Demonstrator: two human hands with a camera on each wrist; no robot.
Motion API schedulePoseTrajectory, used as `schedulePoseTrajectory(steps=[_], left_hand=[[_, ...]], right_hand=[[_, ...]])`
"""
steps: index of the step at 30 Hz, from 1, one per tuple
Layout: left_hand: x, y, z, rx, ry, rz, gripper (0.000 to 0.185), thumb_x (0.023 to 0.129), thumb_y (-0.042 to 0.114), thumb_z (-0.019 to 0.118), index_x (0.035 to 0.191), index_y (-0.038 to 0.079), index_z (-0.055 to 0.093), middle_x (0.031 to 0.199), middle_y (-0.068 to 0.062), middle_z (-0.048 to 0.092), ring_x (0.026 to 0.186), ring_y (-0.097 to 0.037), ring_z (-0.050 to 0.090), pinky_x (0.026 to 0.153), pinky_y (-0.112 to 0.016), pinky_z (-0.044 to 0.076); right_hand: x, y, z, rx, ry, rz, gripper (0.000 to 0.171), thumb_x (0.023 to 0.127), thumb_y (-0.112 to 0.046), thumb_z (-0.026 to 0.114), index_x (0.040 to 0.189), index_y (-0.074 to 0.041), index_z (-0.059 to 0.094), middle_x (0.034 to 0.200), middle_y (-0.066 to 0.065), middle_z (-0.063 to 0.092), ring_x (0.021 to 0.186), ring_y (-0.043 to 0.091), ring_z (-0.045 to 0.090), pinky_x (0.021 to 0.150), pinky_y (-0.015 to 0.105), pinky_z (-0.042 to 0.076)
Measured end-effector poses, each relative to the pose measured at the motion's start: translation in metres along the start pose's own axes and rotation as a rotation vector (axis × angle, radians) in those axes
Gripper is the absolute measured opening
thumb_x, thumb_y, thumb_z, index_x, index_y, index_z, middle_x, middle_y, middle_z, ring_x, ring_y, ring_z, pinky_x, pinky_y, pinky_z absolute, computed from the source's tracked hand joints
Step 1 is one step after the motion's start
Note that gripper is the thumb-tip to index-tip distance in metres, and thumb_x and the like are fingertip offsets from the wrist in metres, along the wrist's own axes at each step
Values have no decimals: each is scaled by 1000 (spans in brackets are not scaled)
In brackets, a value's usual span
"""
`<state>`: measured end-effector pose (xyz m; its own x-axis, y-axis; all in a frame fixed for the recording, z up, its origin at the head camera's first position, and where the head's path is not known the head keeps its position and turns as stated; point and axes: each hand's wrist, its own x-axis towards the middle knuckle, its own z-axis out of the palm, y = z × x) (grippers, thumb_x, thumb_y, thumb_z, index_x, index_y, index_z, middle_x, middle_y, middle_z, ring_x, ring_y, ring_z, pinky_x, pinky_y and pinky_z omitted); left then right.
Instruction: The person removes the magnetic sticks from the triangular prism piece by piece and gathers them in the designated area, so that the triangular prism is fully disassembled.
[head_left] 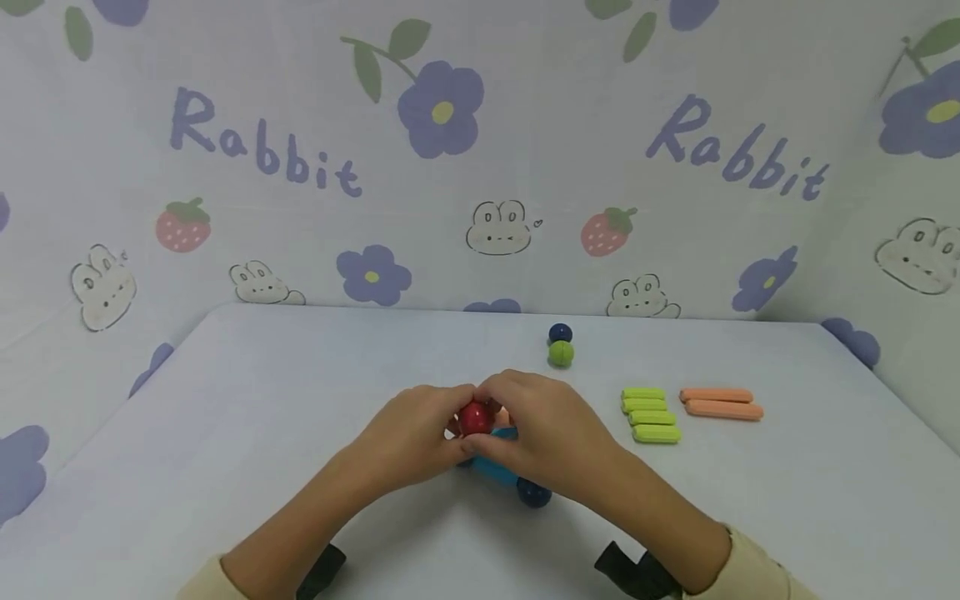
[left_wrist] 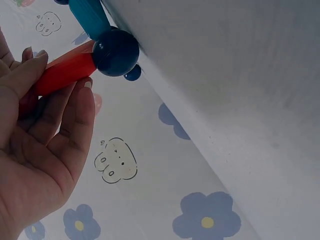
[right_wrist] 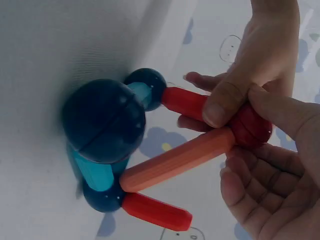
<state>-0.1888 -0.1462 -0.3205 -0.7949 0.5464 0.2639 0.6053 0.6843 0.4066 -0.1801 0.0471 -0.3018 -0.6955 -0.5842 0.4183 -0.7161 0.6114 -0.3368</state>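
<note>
Head view shows a red ball (head_left: 476, 417) at the table (head_left: 225, 433) centre, held up between both hands on top of a small frame of rods and dark blue balls. Right wrist view makes it clearer: the orange rod (right_wrist: 175, 160) runs with its long axis from a blue ball (right_wrist: 105, 120) up to the red ball. The right hand (head_left: 551, 433) pinches this ball with thumb and fingers. The left hand (head_left: 408, 437) curls around a red rod (left_wrist: 62, 72) beside it. Green rods (head_left: 649, 414) lie well apart, to the right.
</note>
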Motion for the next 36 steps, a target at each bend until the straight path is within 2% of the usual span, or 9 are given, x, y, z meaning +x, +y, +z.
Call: schedulePoseTrajectory(steps=[4, 9, 13, 15, 19, 23, 26, 31, 36], left_hand=[[0, 1, -1, -21, -34, -17, 23, 87, 16, 80, 104, 7, 67, 88, 1, 69, 80, -16, 65, 70, -23, 53], [1, 2, -1, -58, -66, -67, 19, 89, 19, 78, 104, 11, 70, 89, 4, 70, 83, -12, 65, 72, -24, 54], [2, 2, -2, -63, -59, -92, 20, 92, 22, 75, 110, 12, 72, 88, 6, 70, 82, -11, 65, 70, -23, 54], [2, 2, -2, -60, -66, -100, 23, 93, 24, 74, 113, 13, 71, 87, 7, 69, 81, -11, 64, 69, -23, 53], [4, 4, 0, -36, -84, -123, 27, 95, 28, 71, 118, 14, 70, 87, 7, 67, 80, -10, 61, 68, -23, 52], [4, 6, 2, -16, -96, -141, 37, 96, 29, 68, 131, 18, 64, 89, 7, 65, 79, -10, 59, 67, -23, 51], [4, 7, 3, -7, -97, -129, 40, 97, 28, 66, 137, 21, 60, 86, 8, 63, 76, -11, 57, 65, -24, 50], [3, 9, 5, -2, -80, -105, 35, 98, 26, 65, 133, 22, 64, 83, 10, 60, 78, -12, 57, 67, -25, 49], [2, 9, 4, -1, -61, -100, 33, 98, 26, 66, 130, 21, 66, 83, 10, 60, 80, -16, 60, 68, -26, 49]], right_hand=[[1, 10, 0, 248, -81, 79, 32, 82, -28, 85, 105, -12, 70, 91, -7, 65, 78, 14, 60, 66, 25, 53], [5, 23, -5, 611, -200, 226, 21, 90, -26, 77, 101, -9, 72, 88, 3, 68, 77, 22, 63, 70, 33, 55], [8, 22, -15, 753, -166, 284, 22, 96, -25, 70, 107, -7, 71, 96, 8, 70, 83, 26, 66, 77, 39, 56], [9, 25, -21, 754, -102, 288, 25, 96, -24, 69, 113, -6, 68, 102, 9, 70, 87, 27, 67, 80, 42, 56], [7, 45, -34, 691, 41, 301, 34, 94, -19, 72, 125, -9, 63, 112, 8, 68, 97, 27, 66, 81, 40, 57], [5, 70, -42, 657, 109, 340, 42, 94, -16, 72, 134, -12, 60, 121, 11, 63, 102, 30, 66, 84, 35, 56], [5, 89, -44, 611, 121, 384, 44, 93, -14, 73, 135, -11, 59, 127, 13, 60, 109, 31, 65, 86, 35, 55], [6, 116, -46, 560, 103, 450, 41, 94, -14, 71, 132, -6, 59, 130, 16, 57, 110, 32, 65, 85, 35, 55], [10, 142, -44, 399, 42, 466, 33, 95, -8, 68, 127, -1, 59, 125, 20, 60, 103, 34, 66, 82, 36, 57]])
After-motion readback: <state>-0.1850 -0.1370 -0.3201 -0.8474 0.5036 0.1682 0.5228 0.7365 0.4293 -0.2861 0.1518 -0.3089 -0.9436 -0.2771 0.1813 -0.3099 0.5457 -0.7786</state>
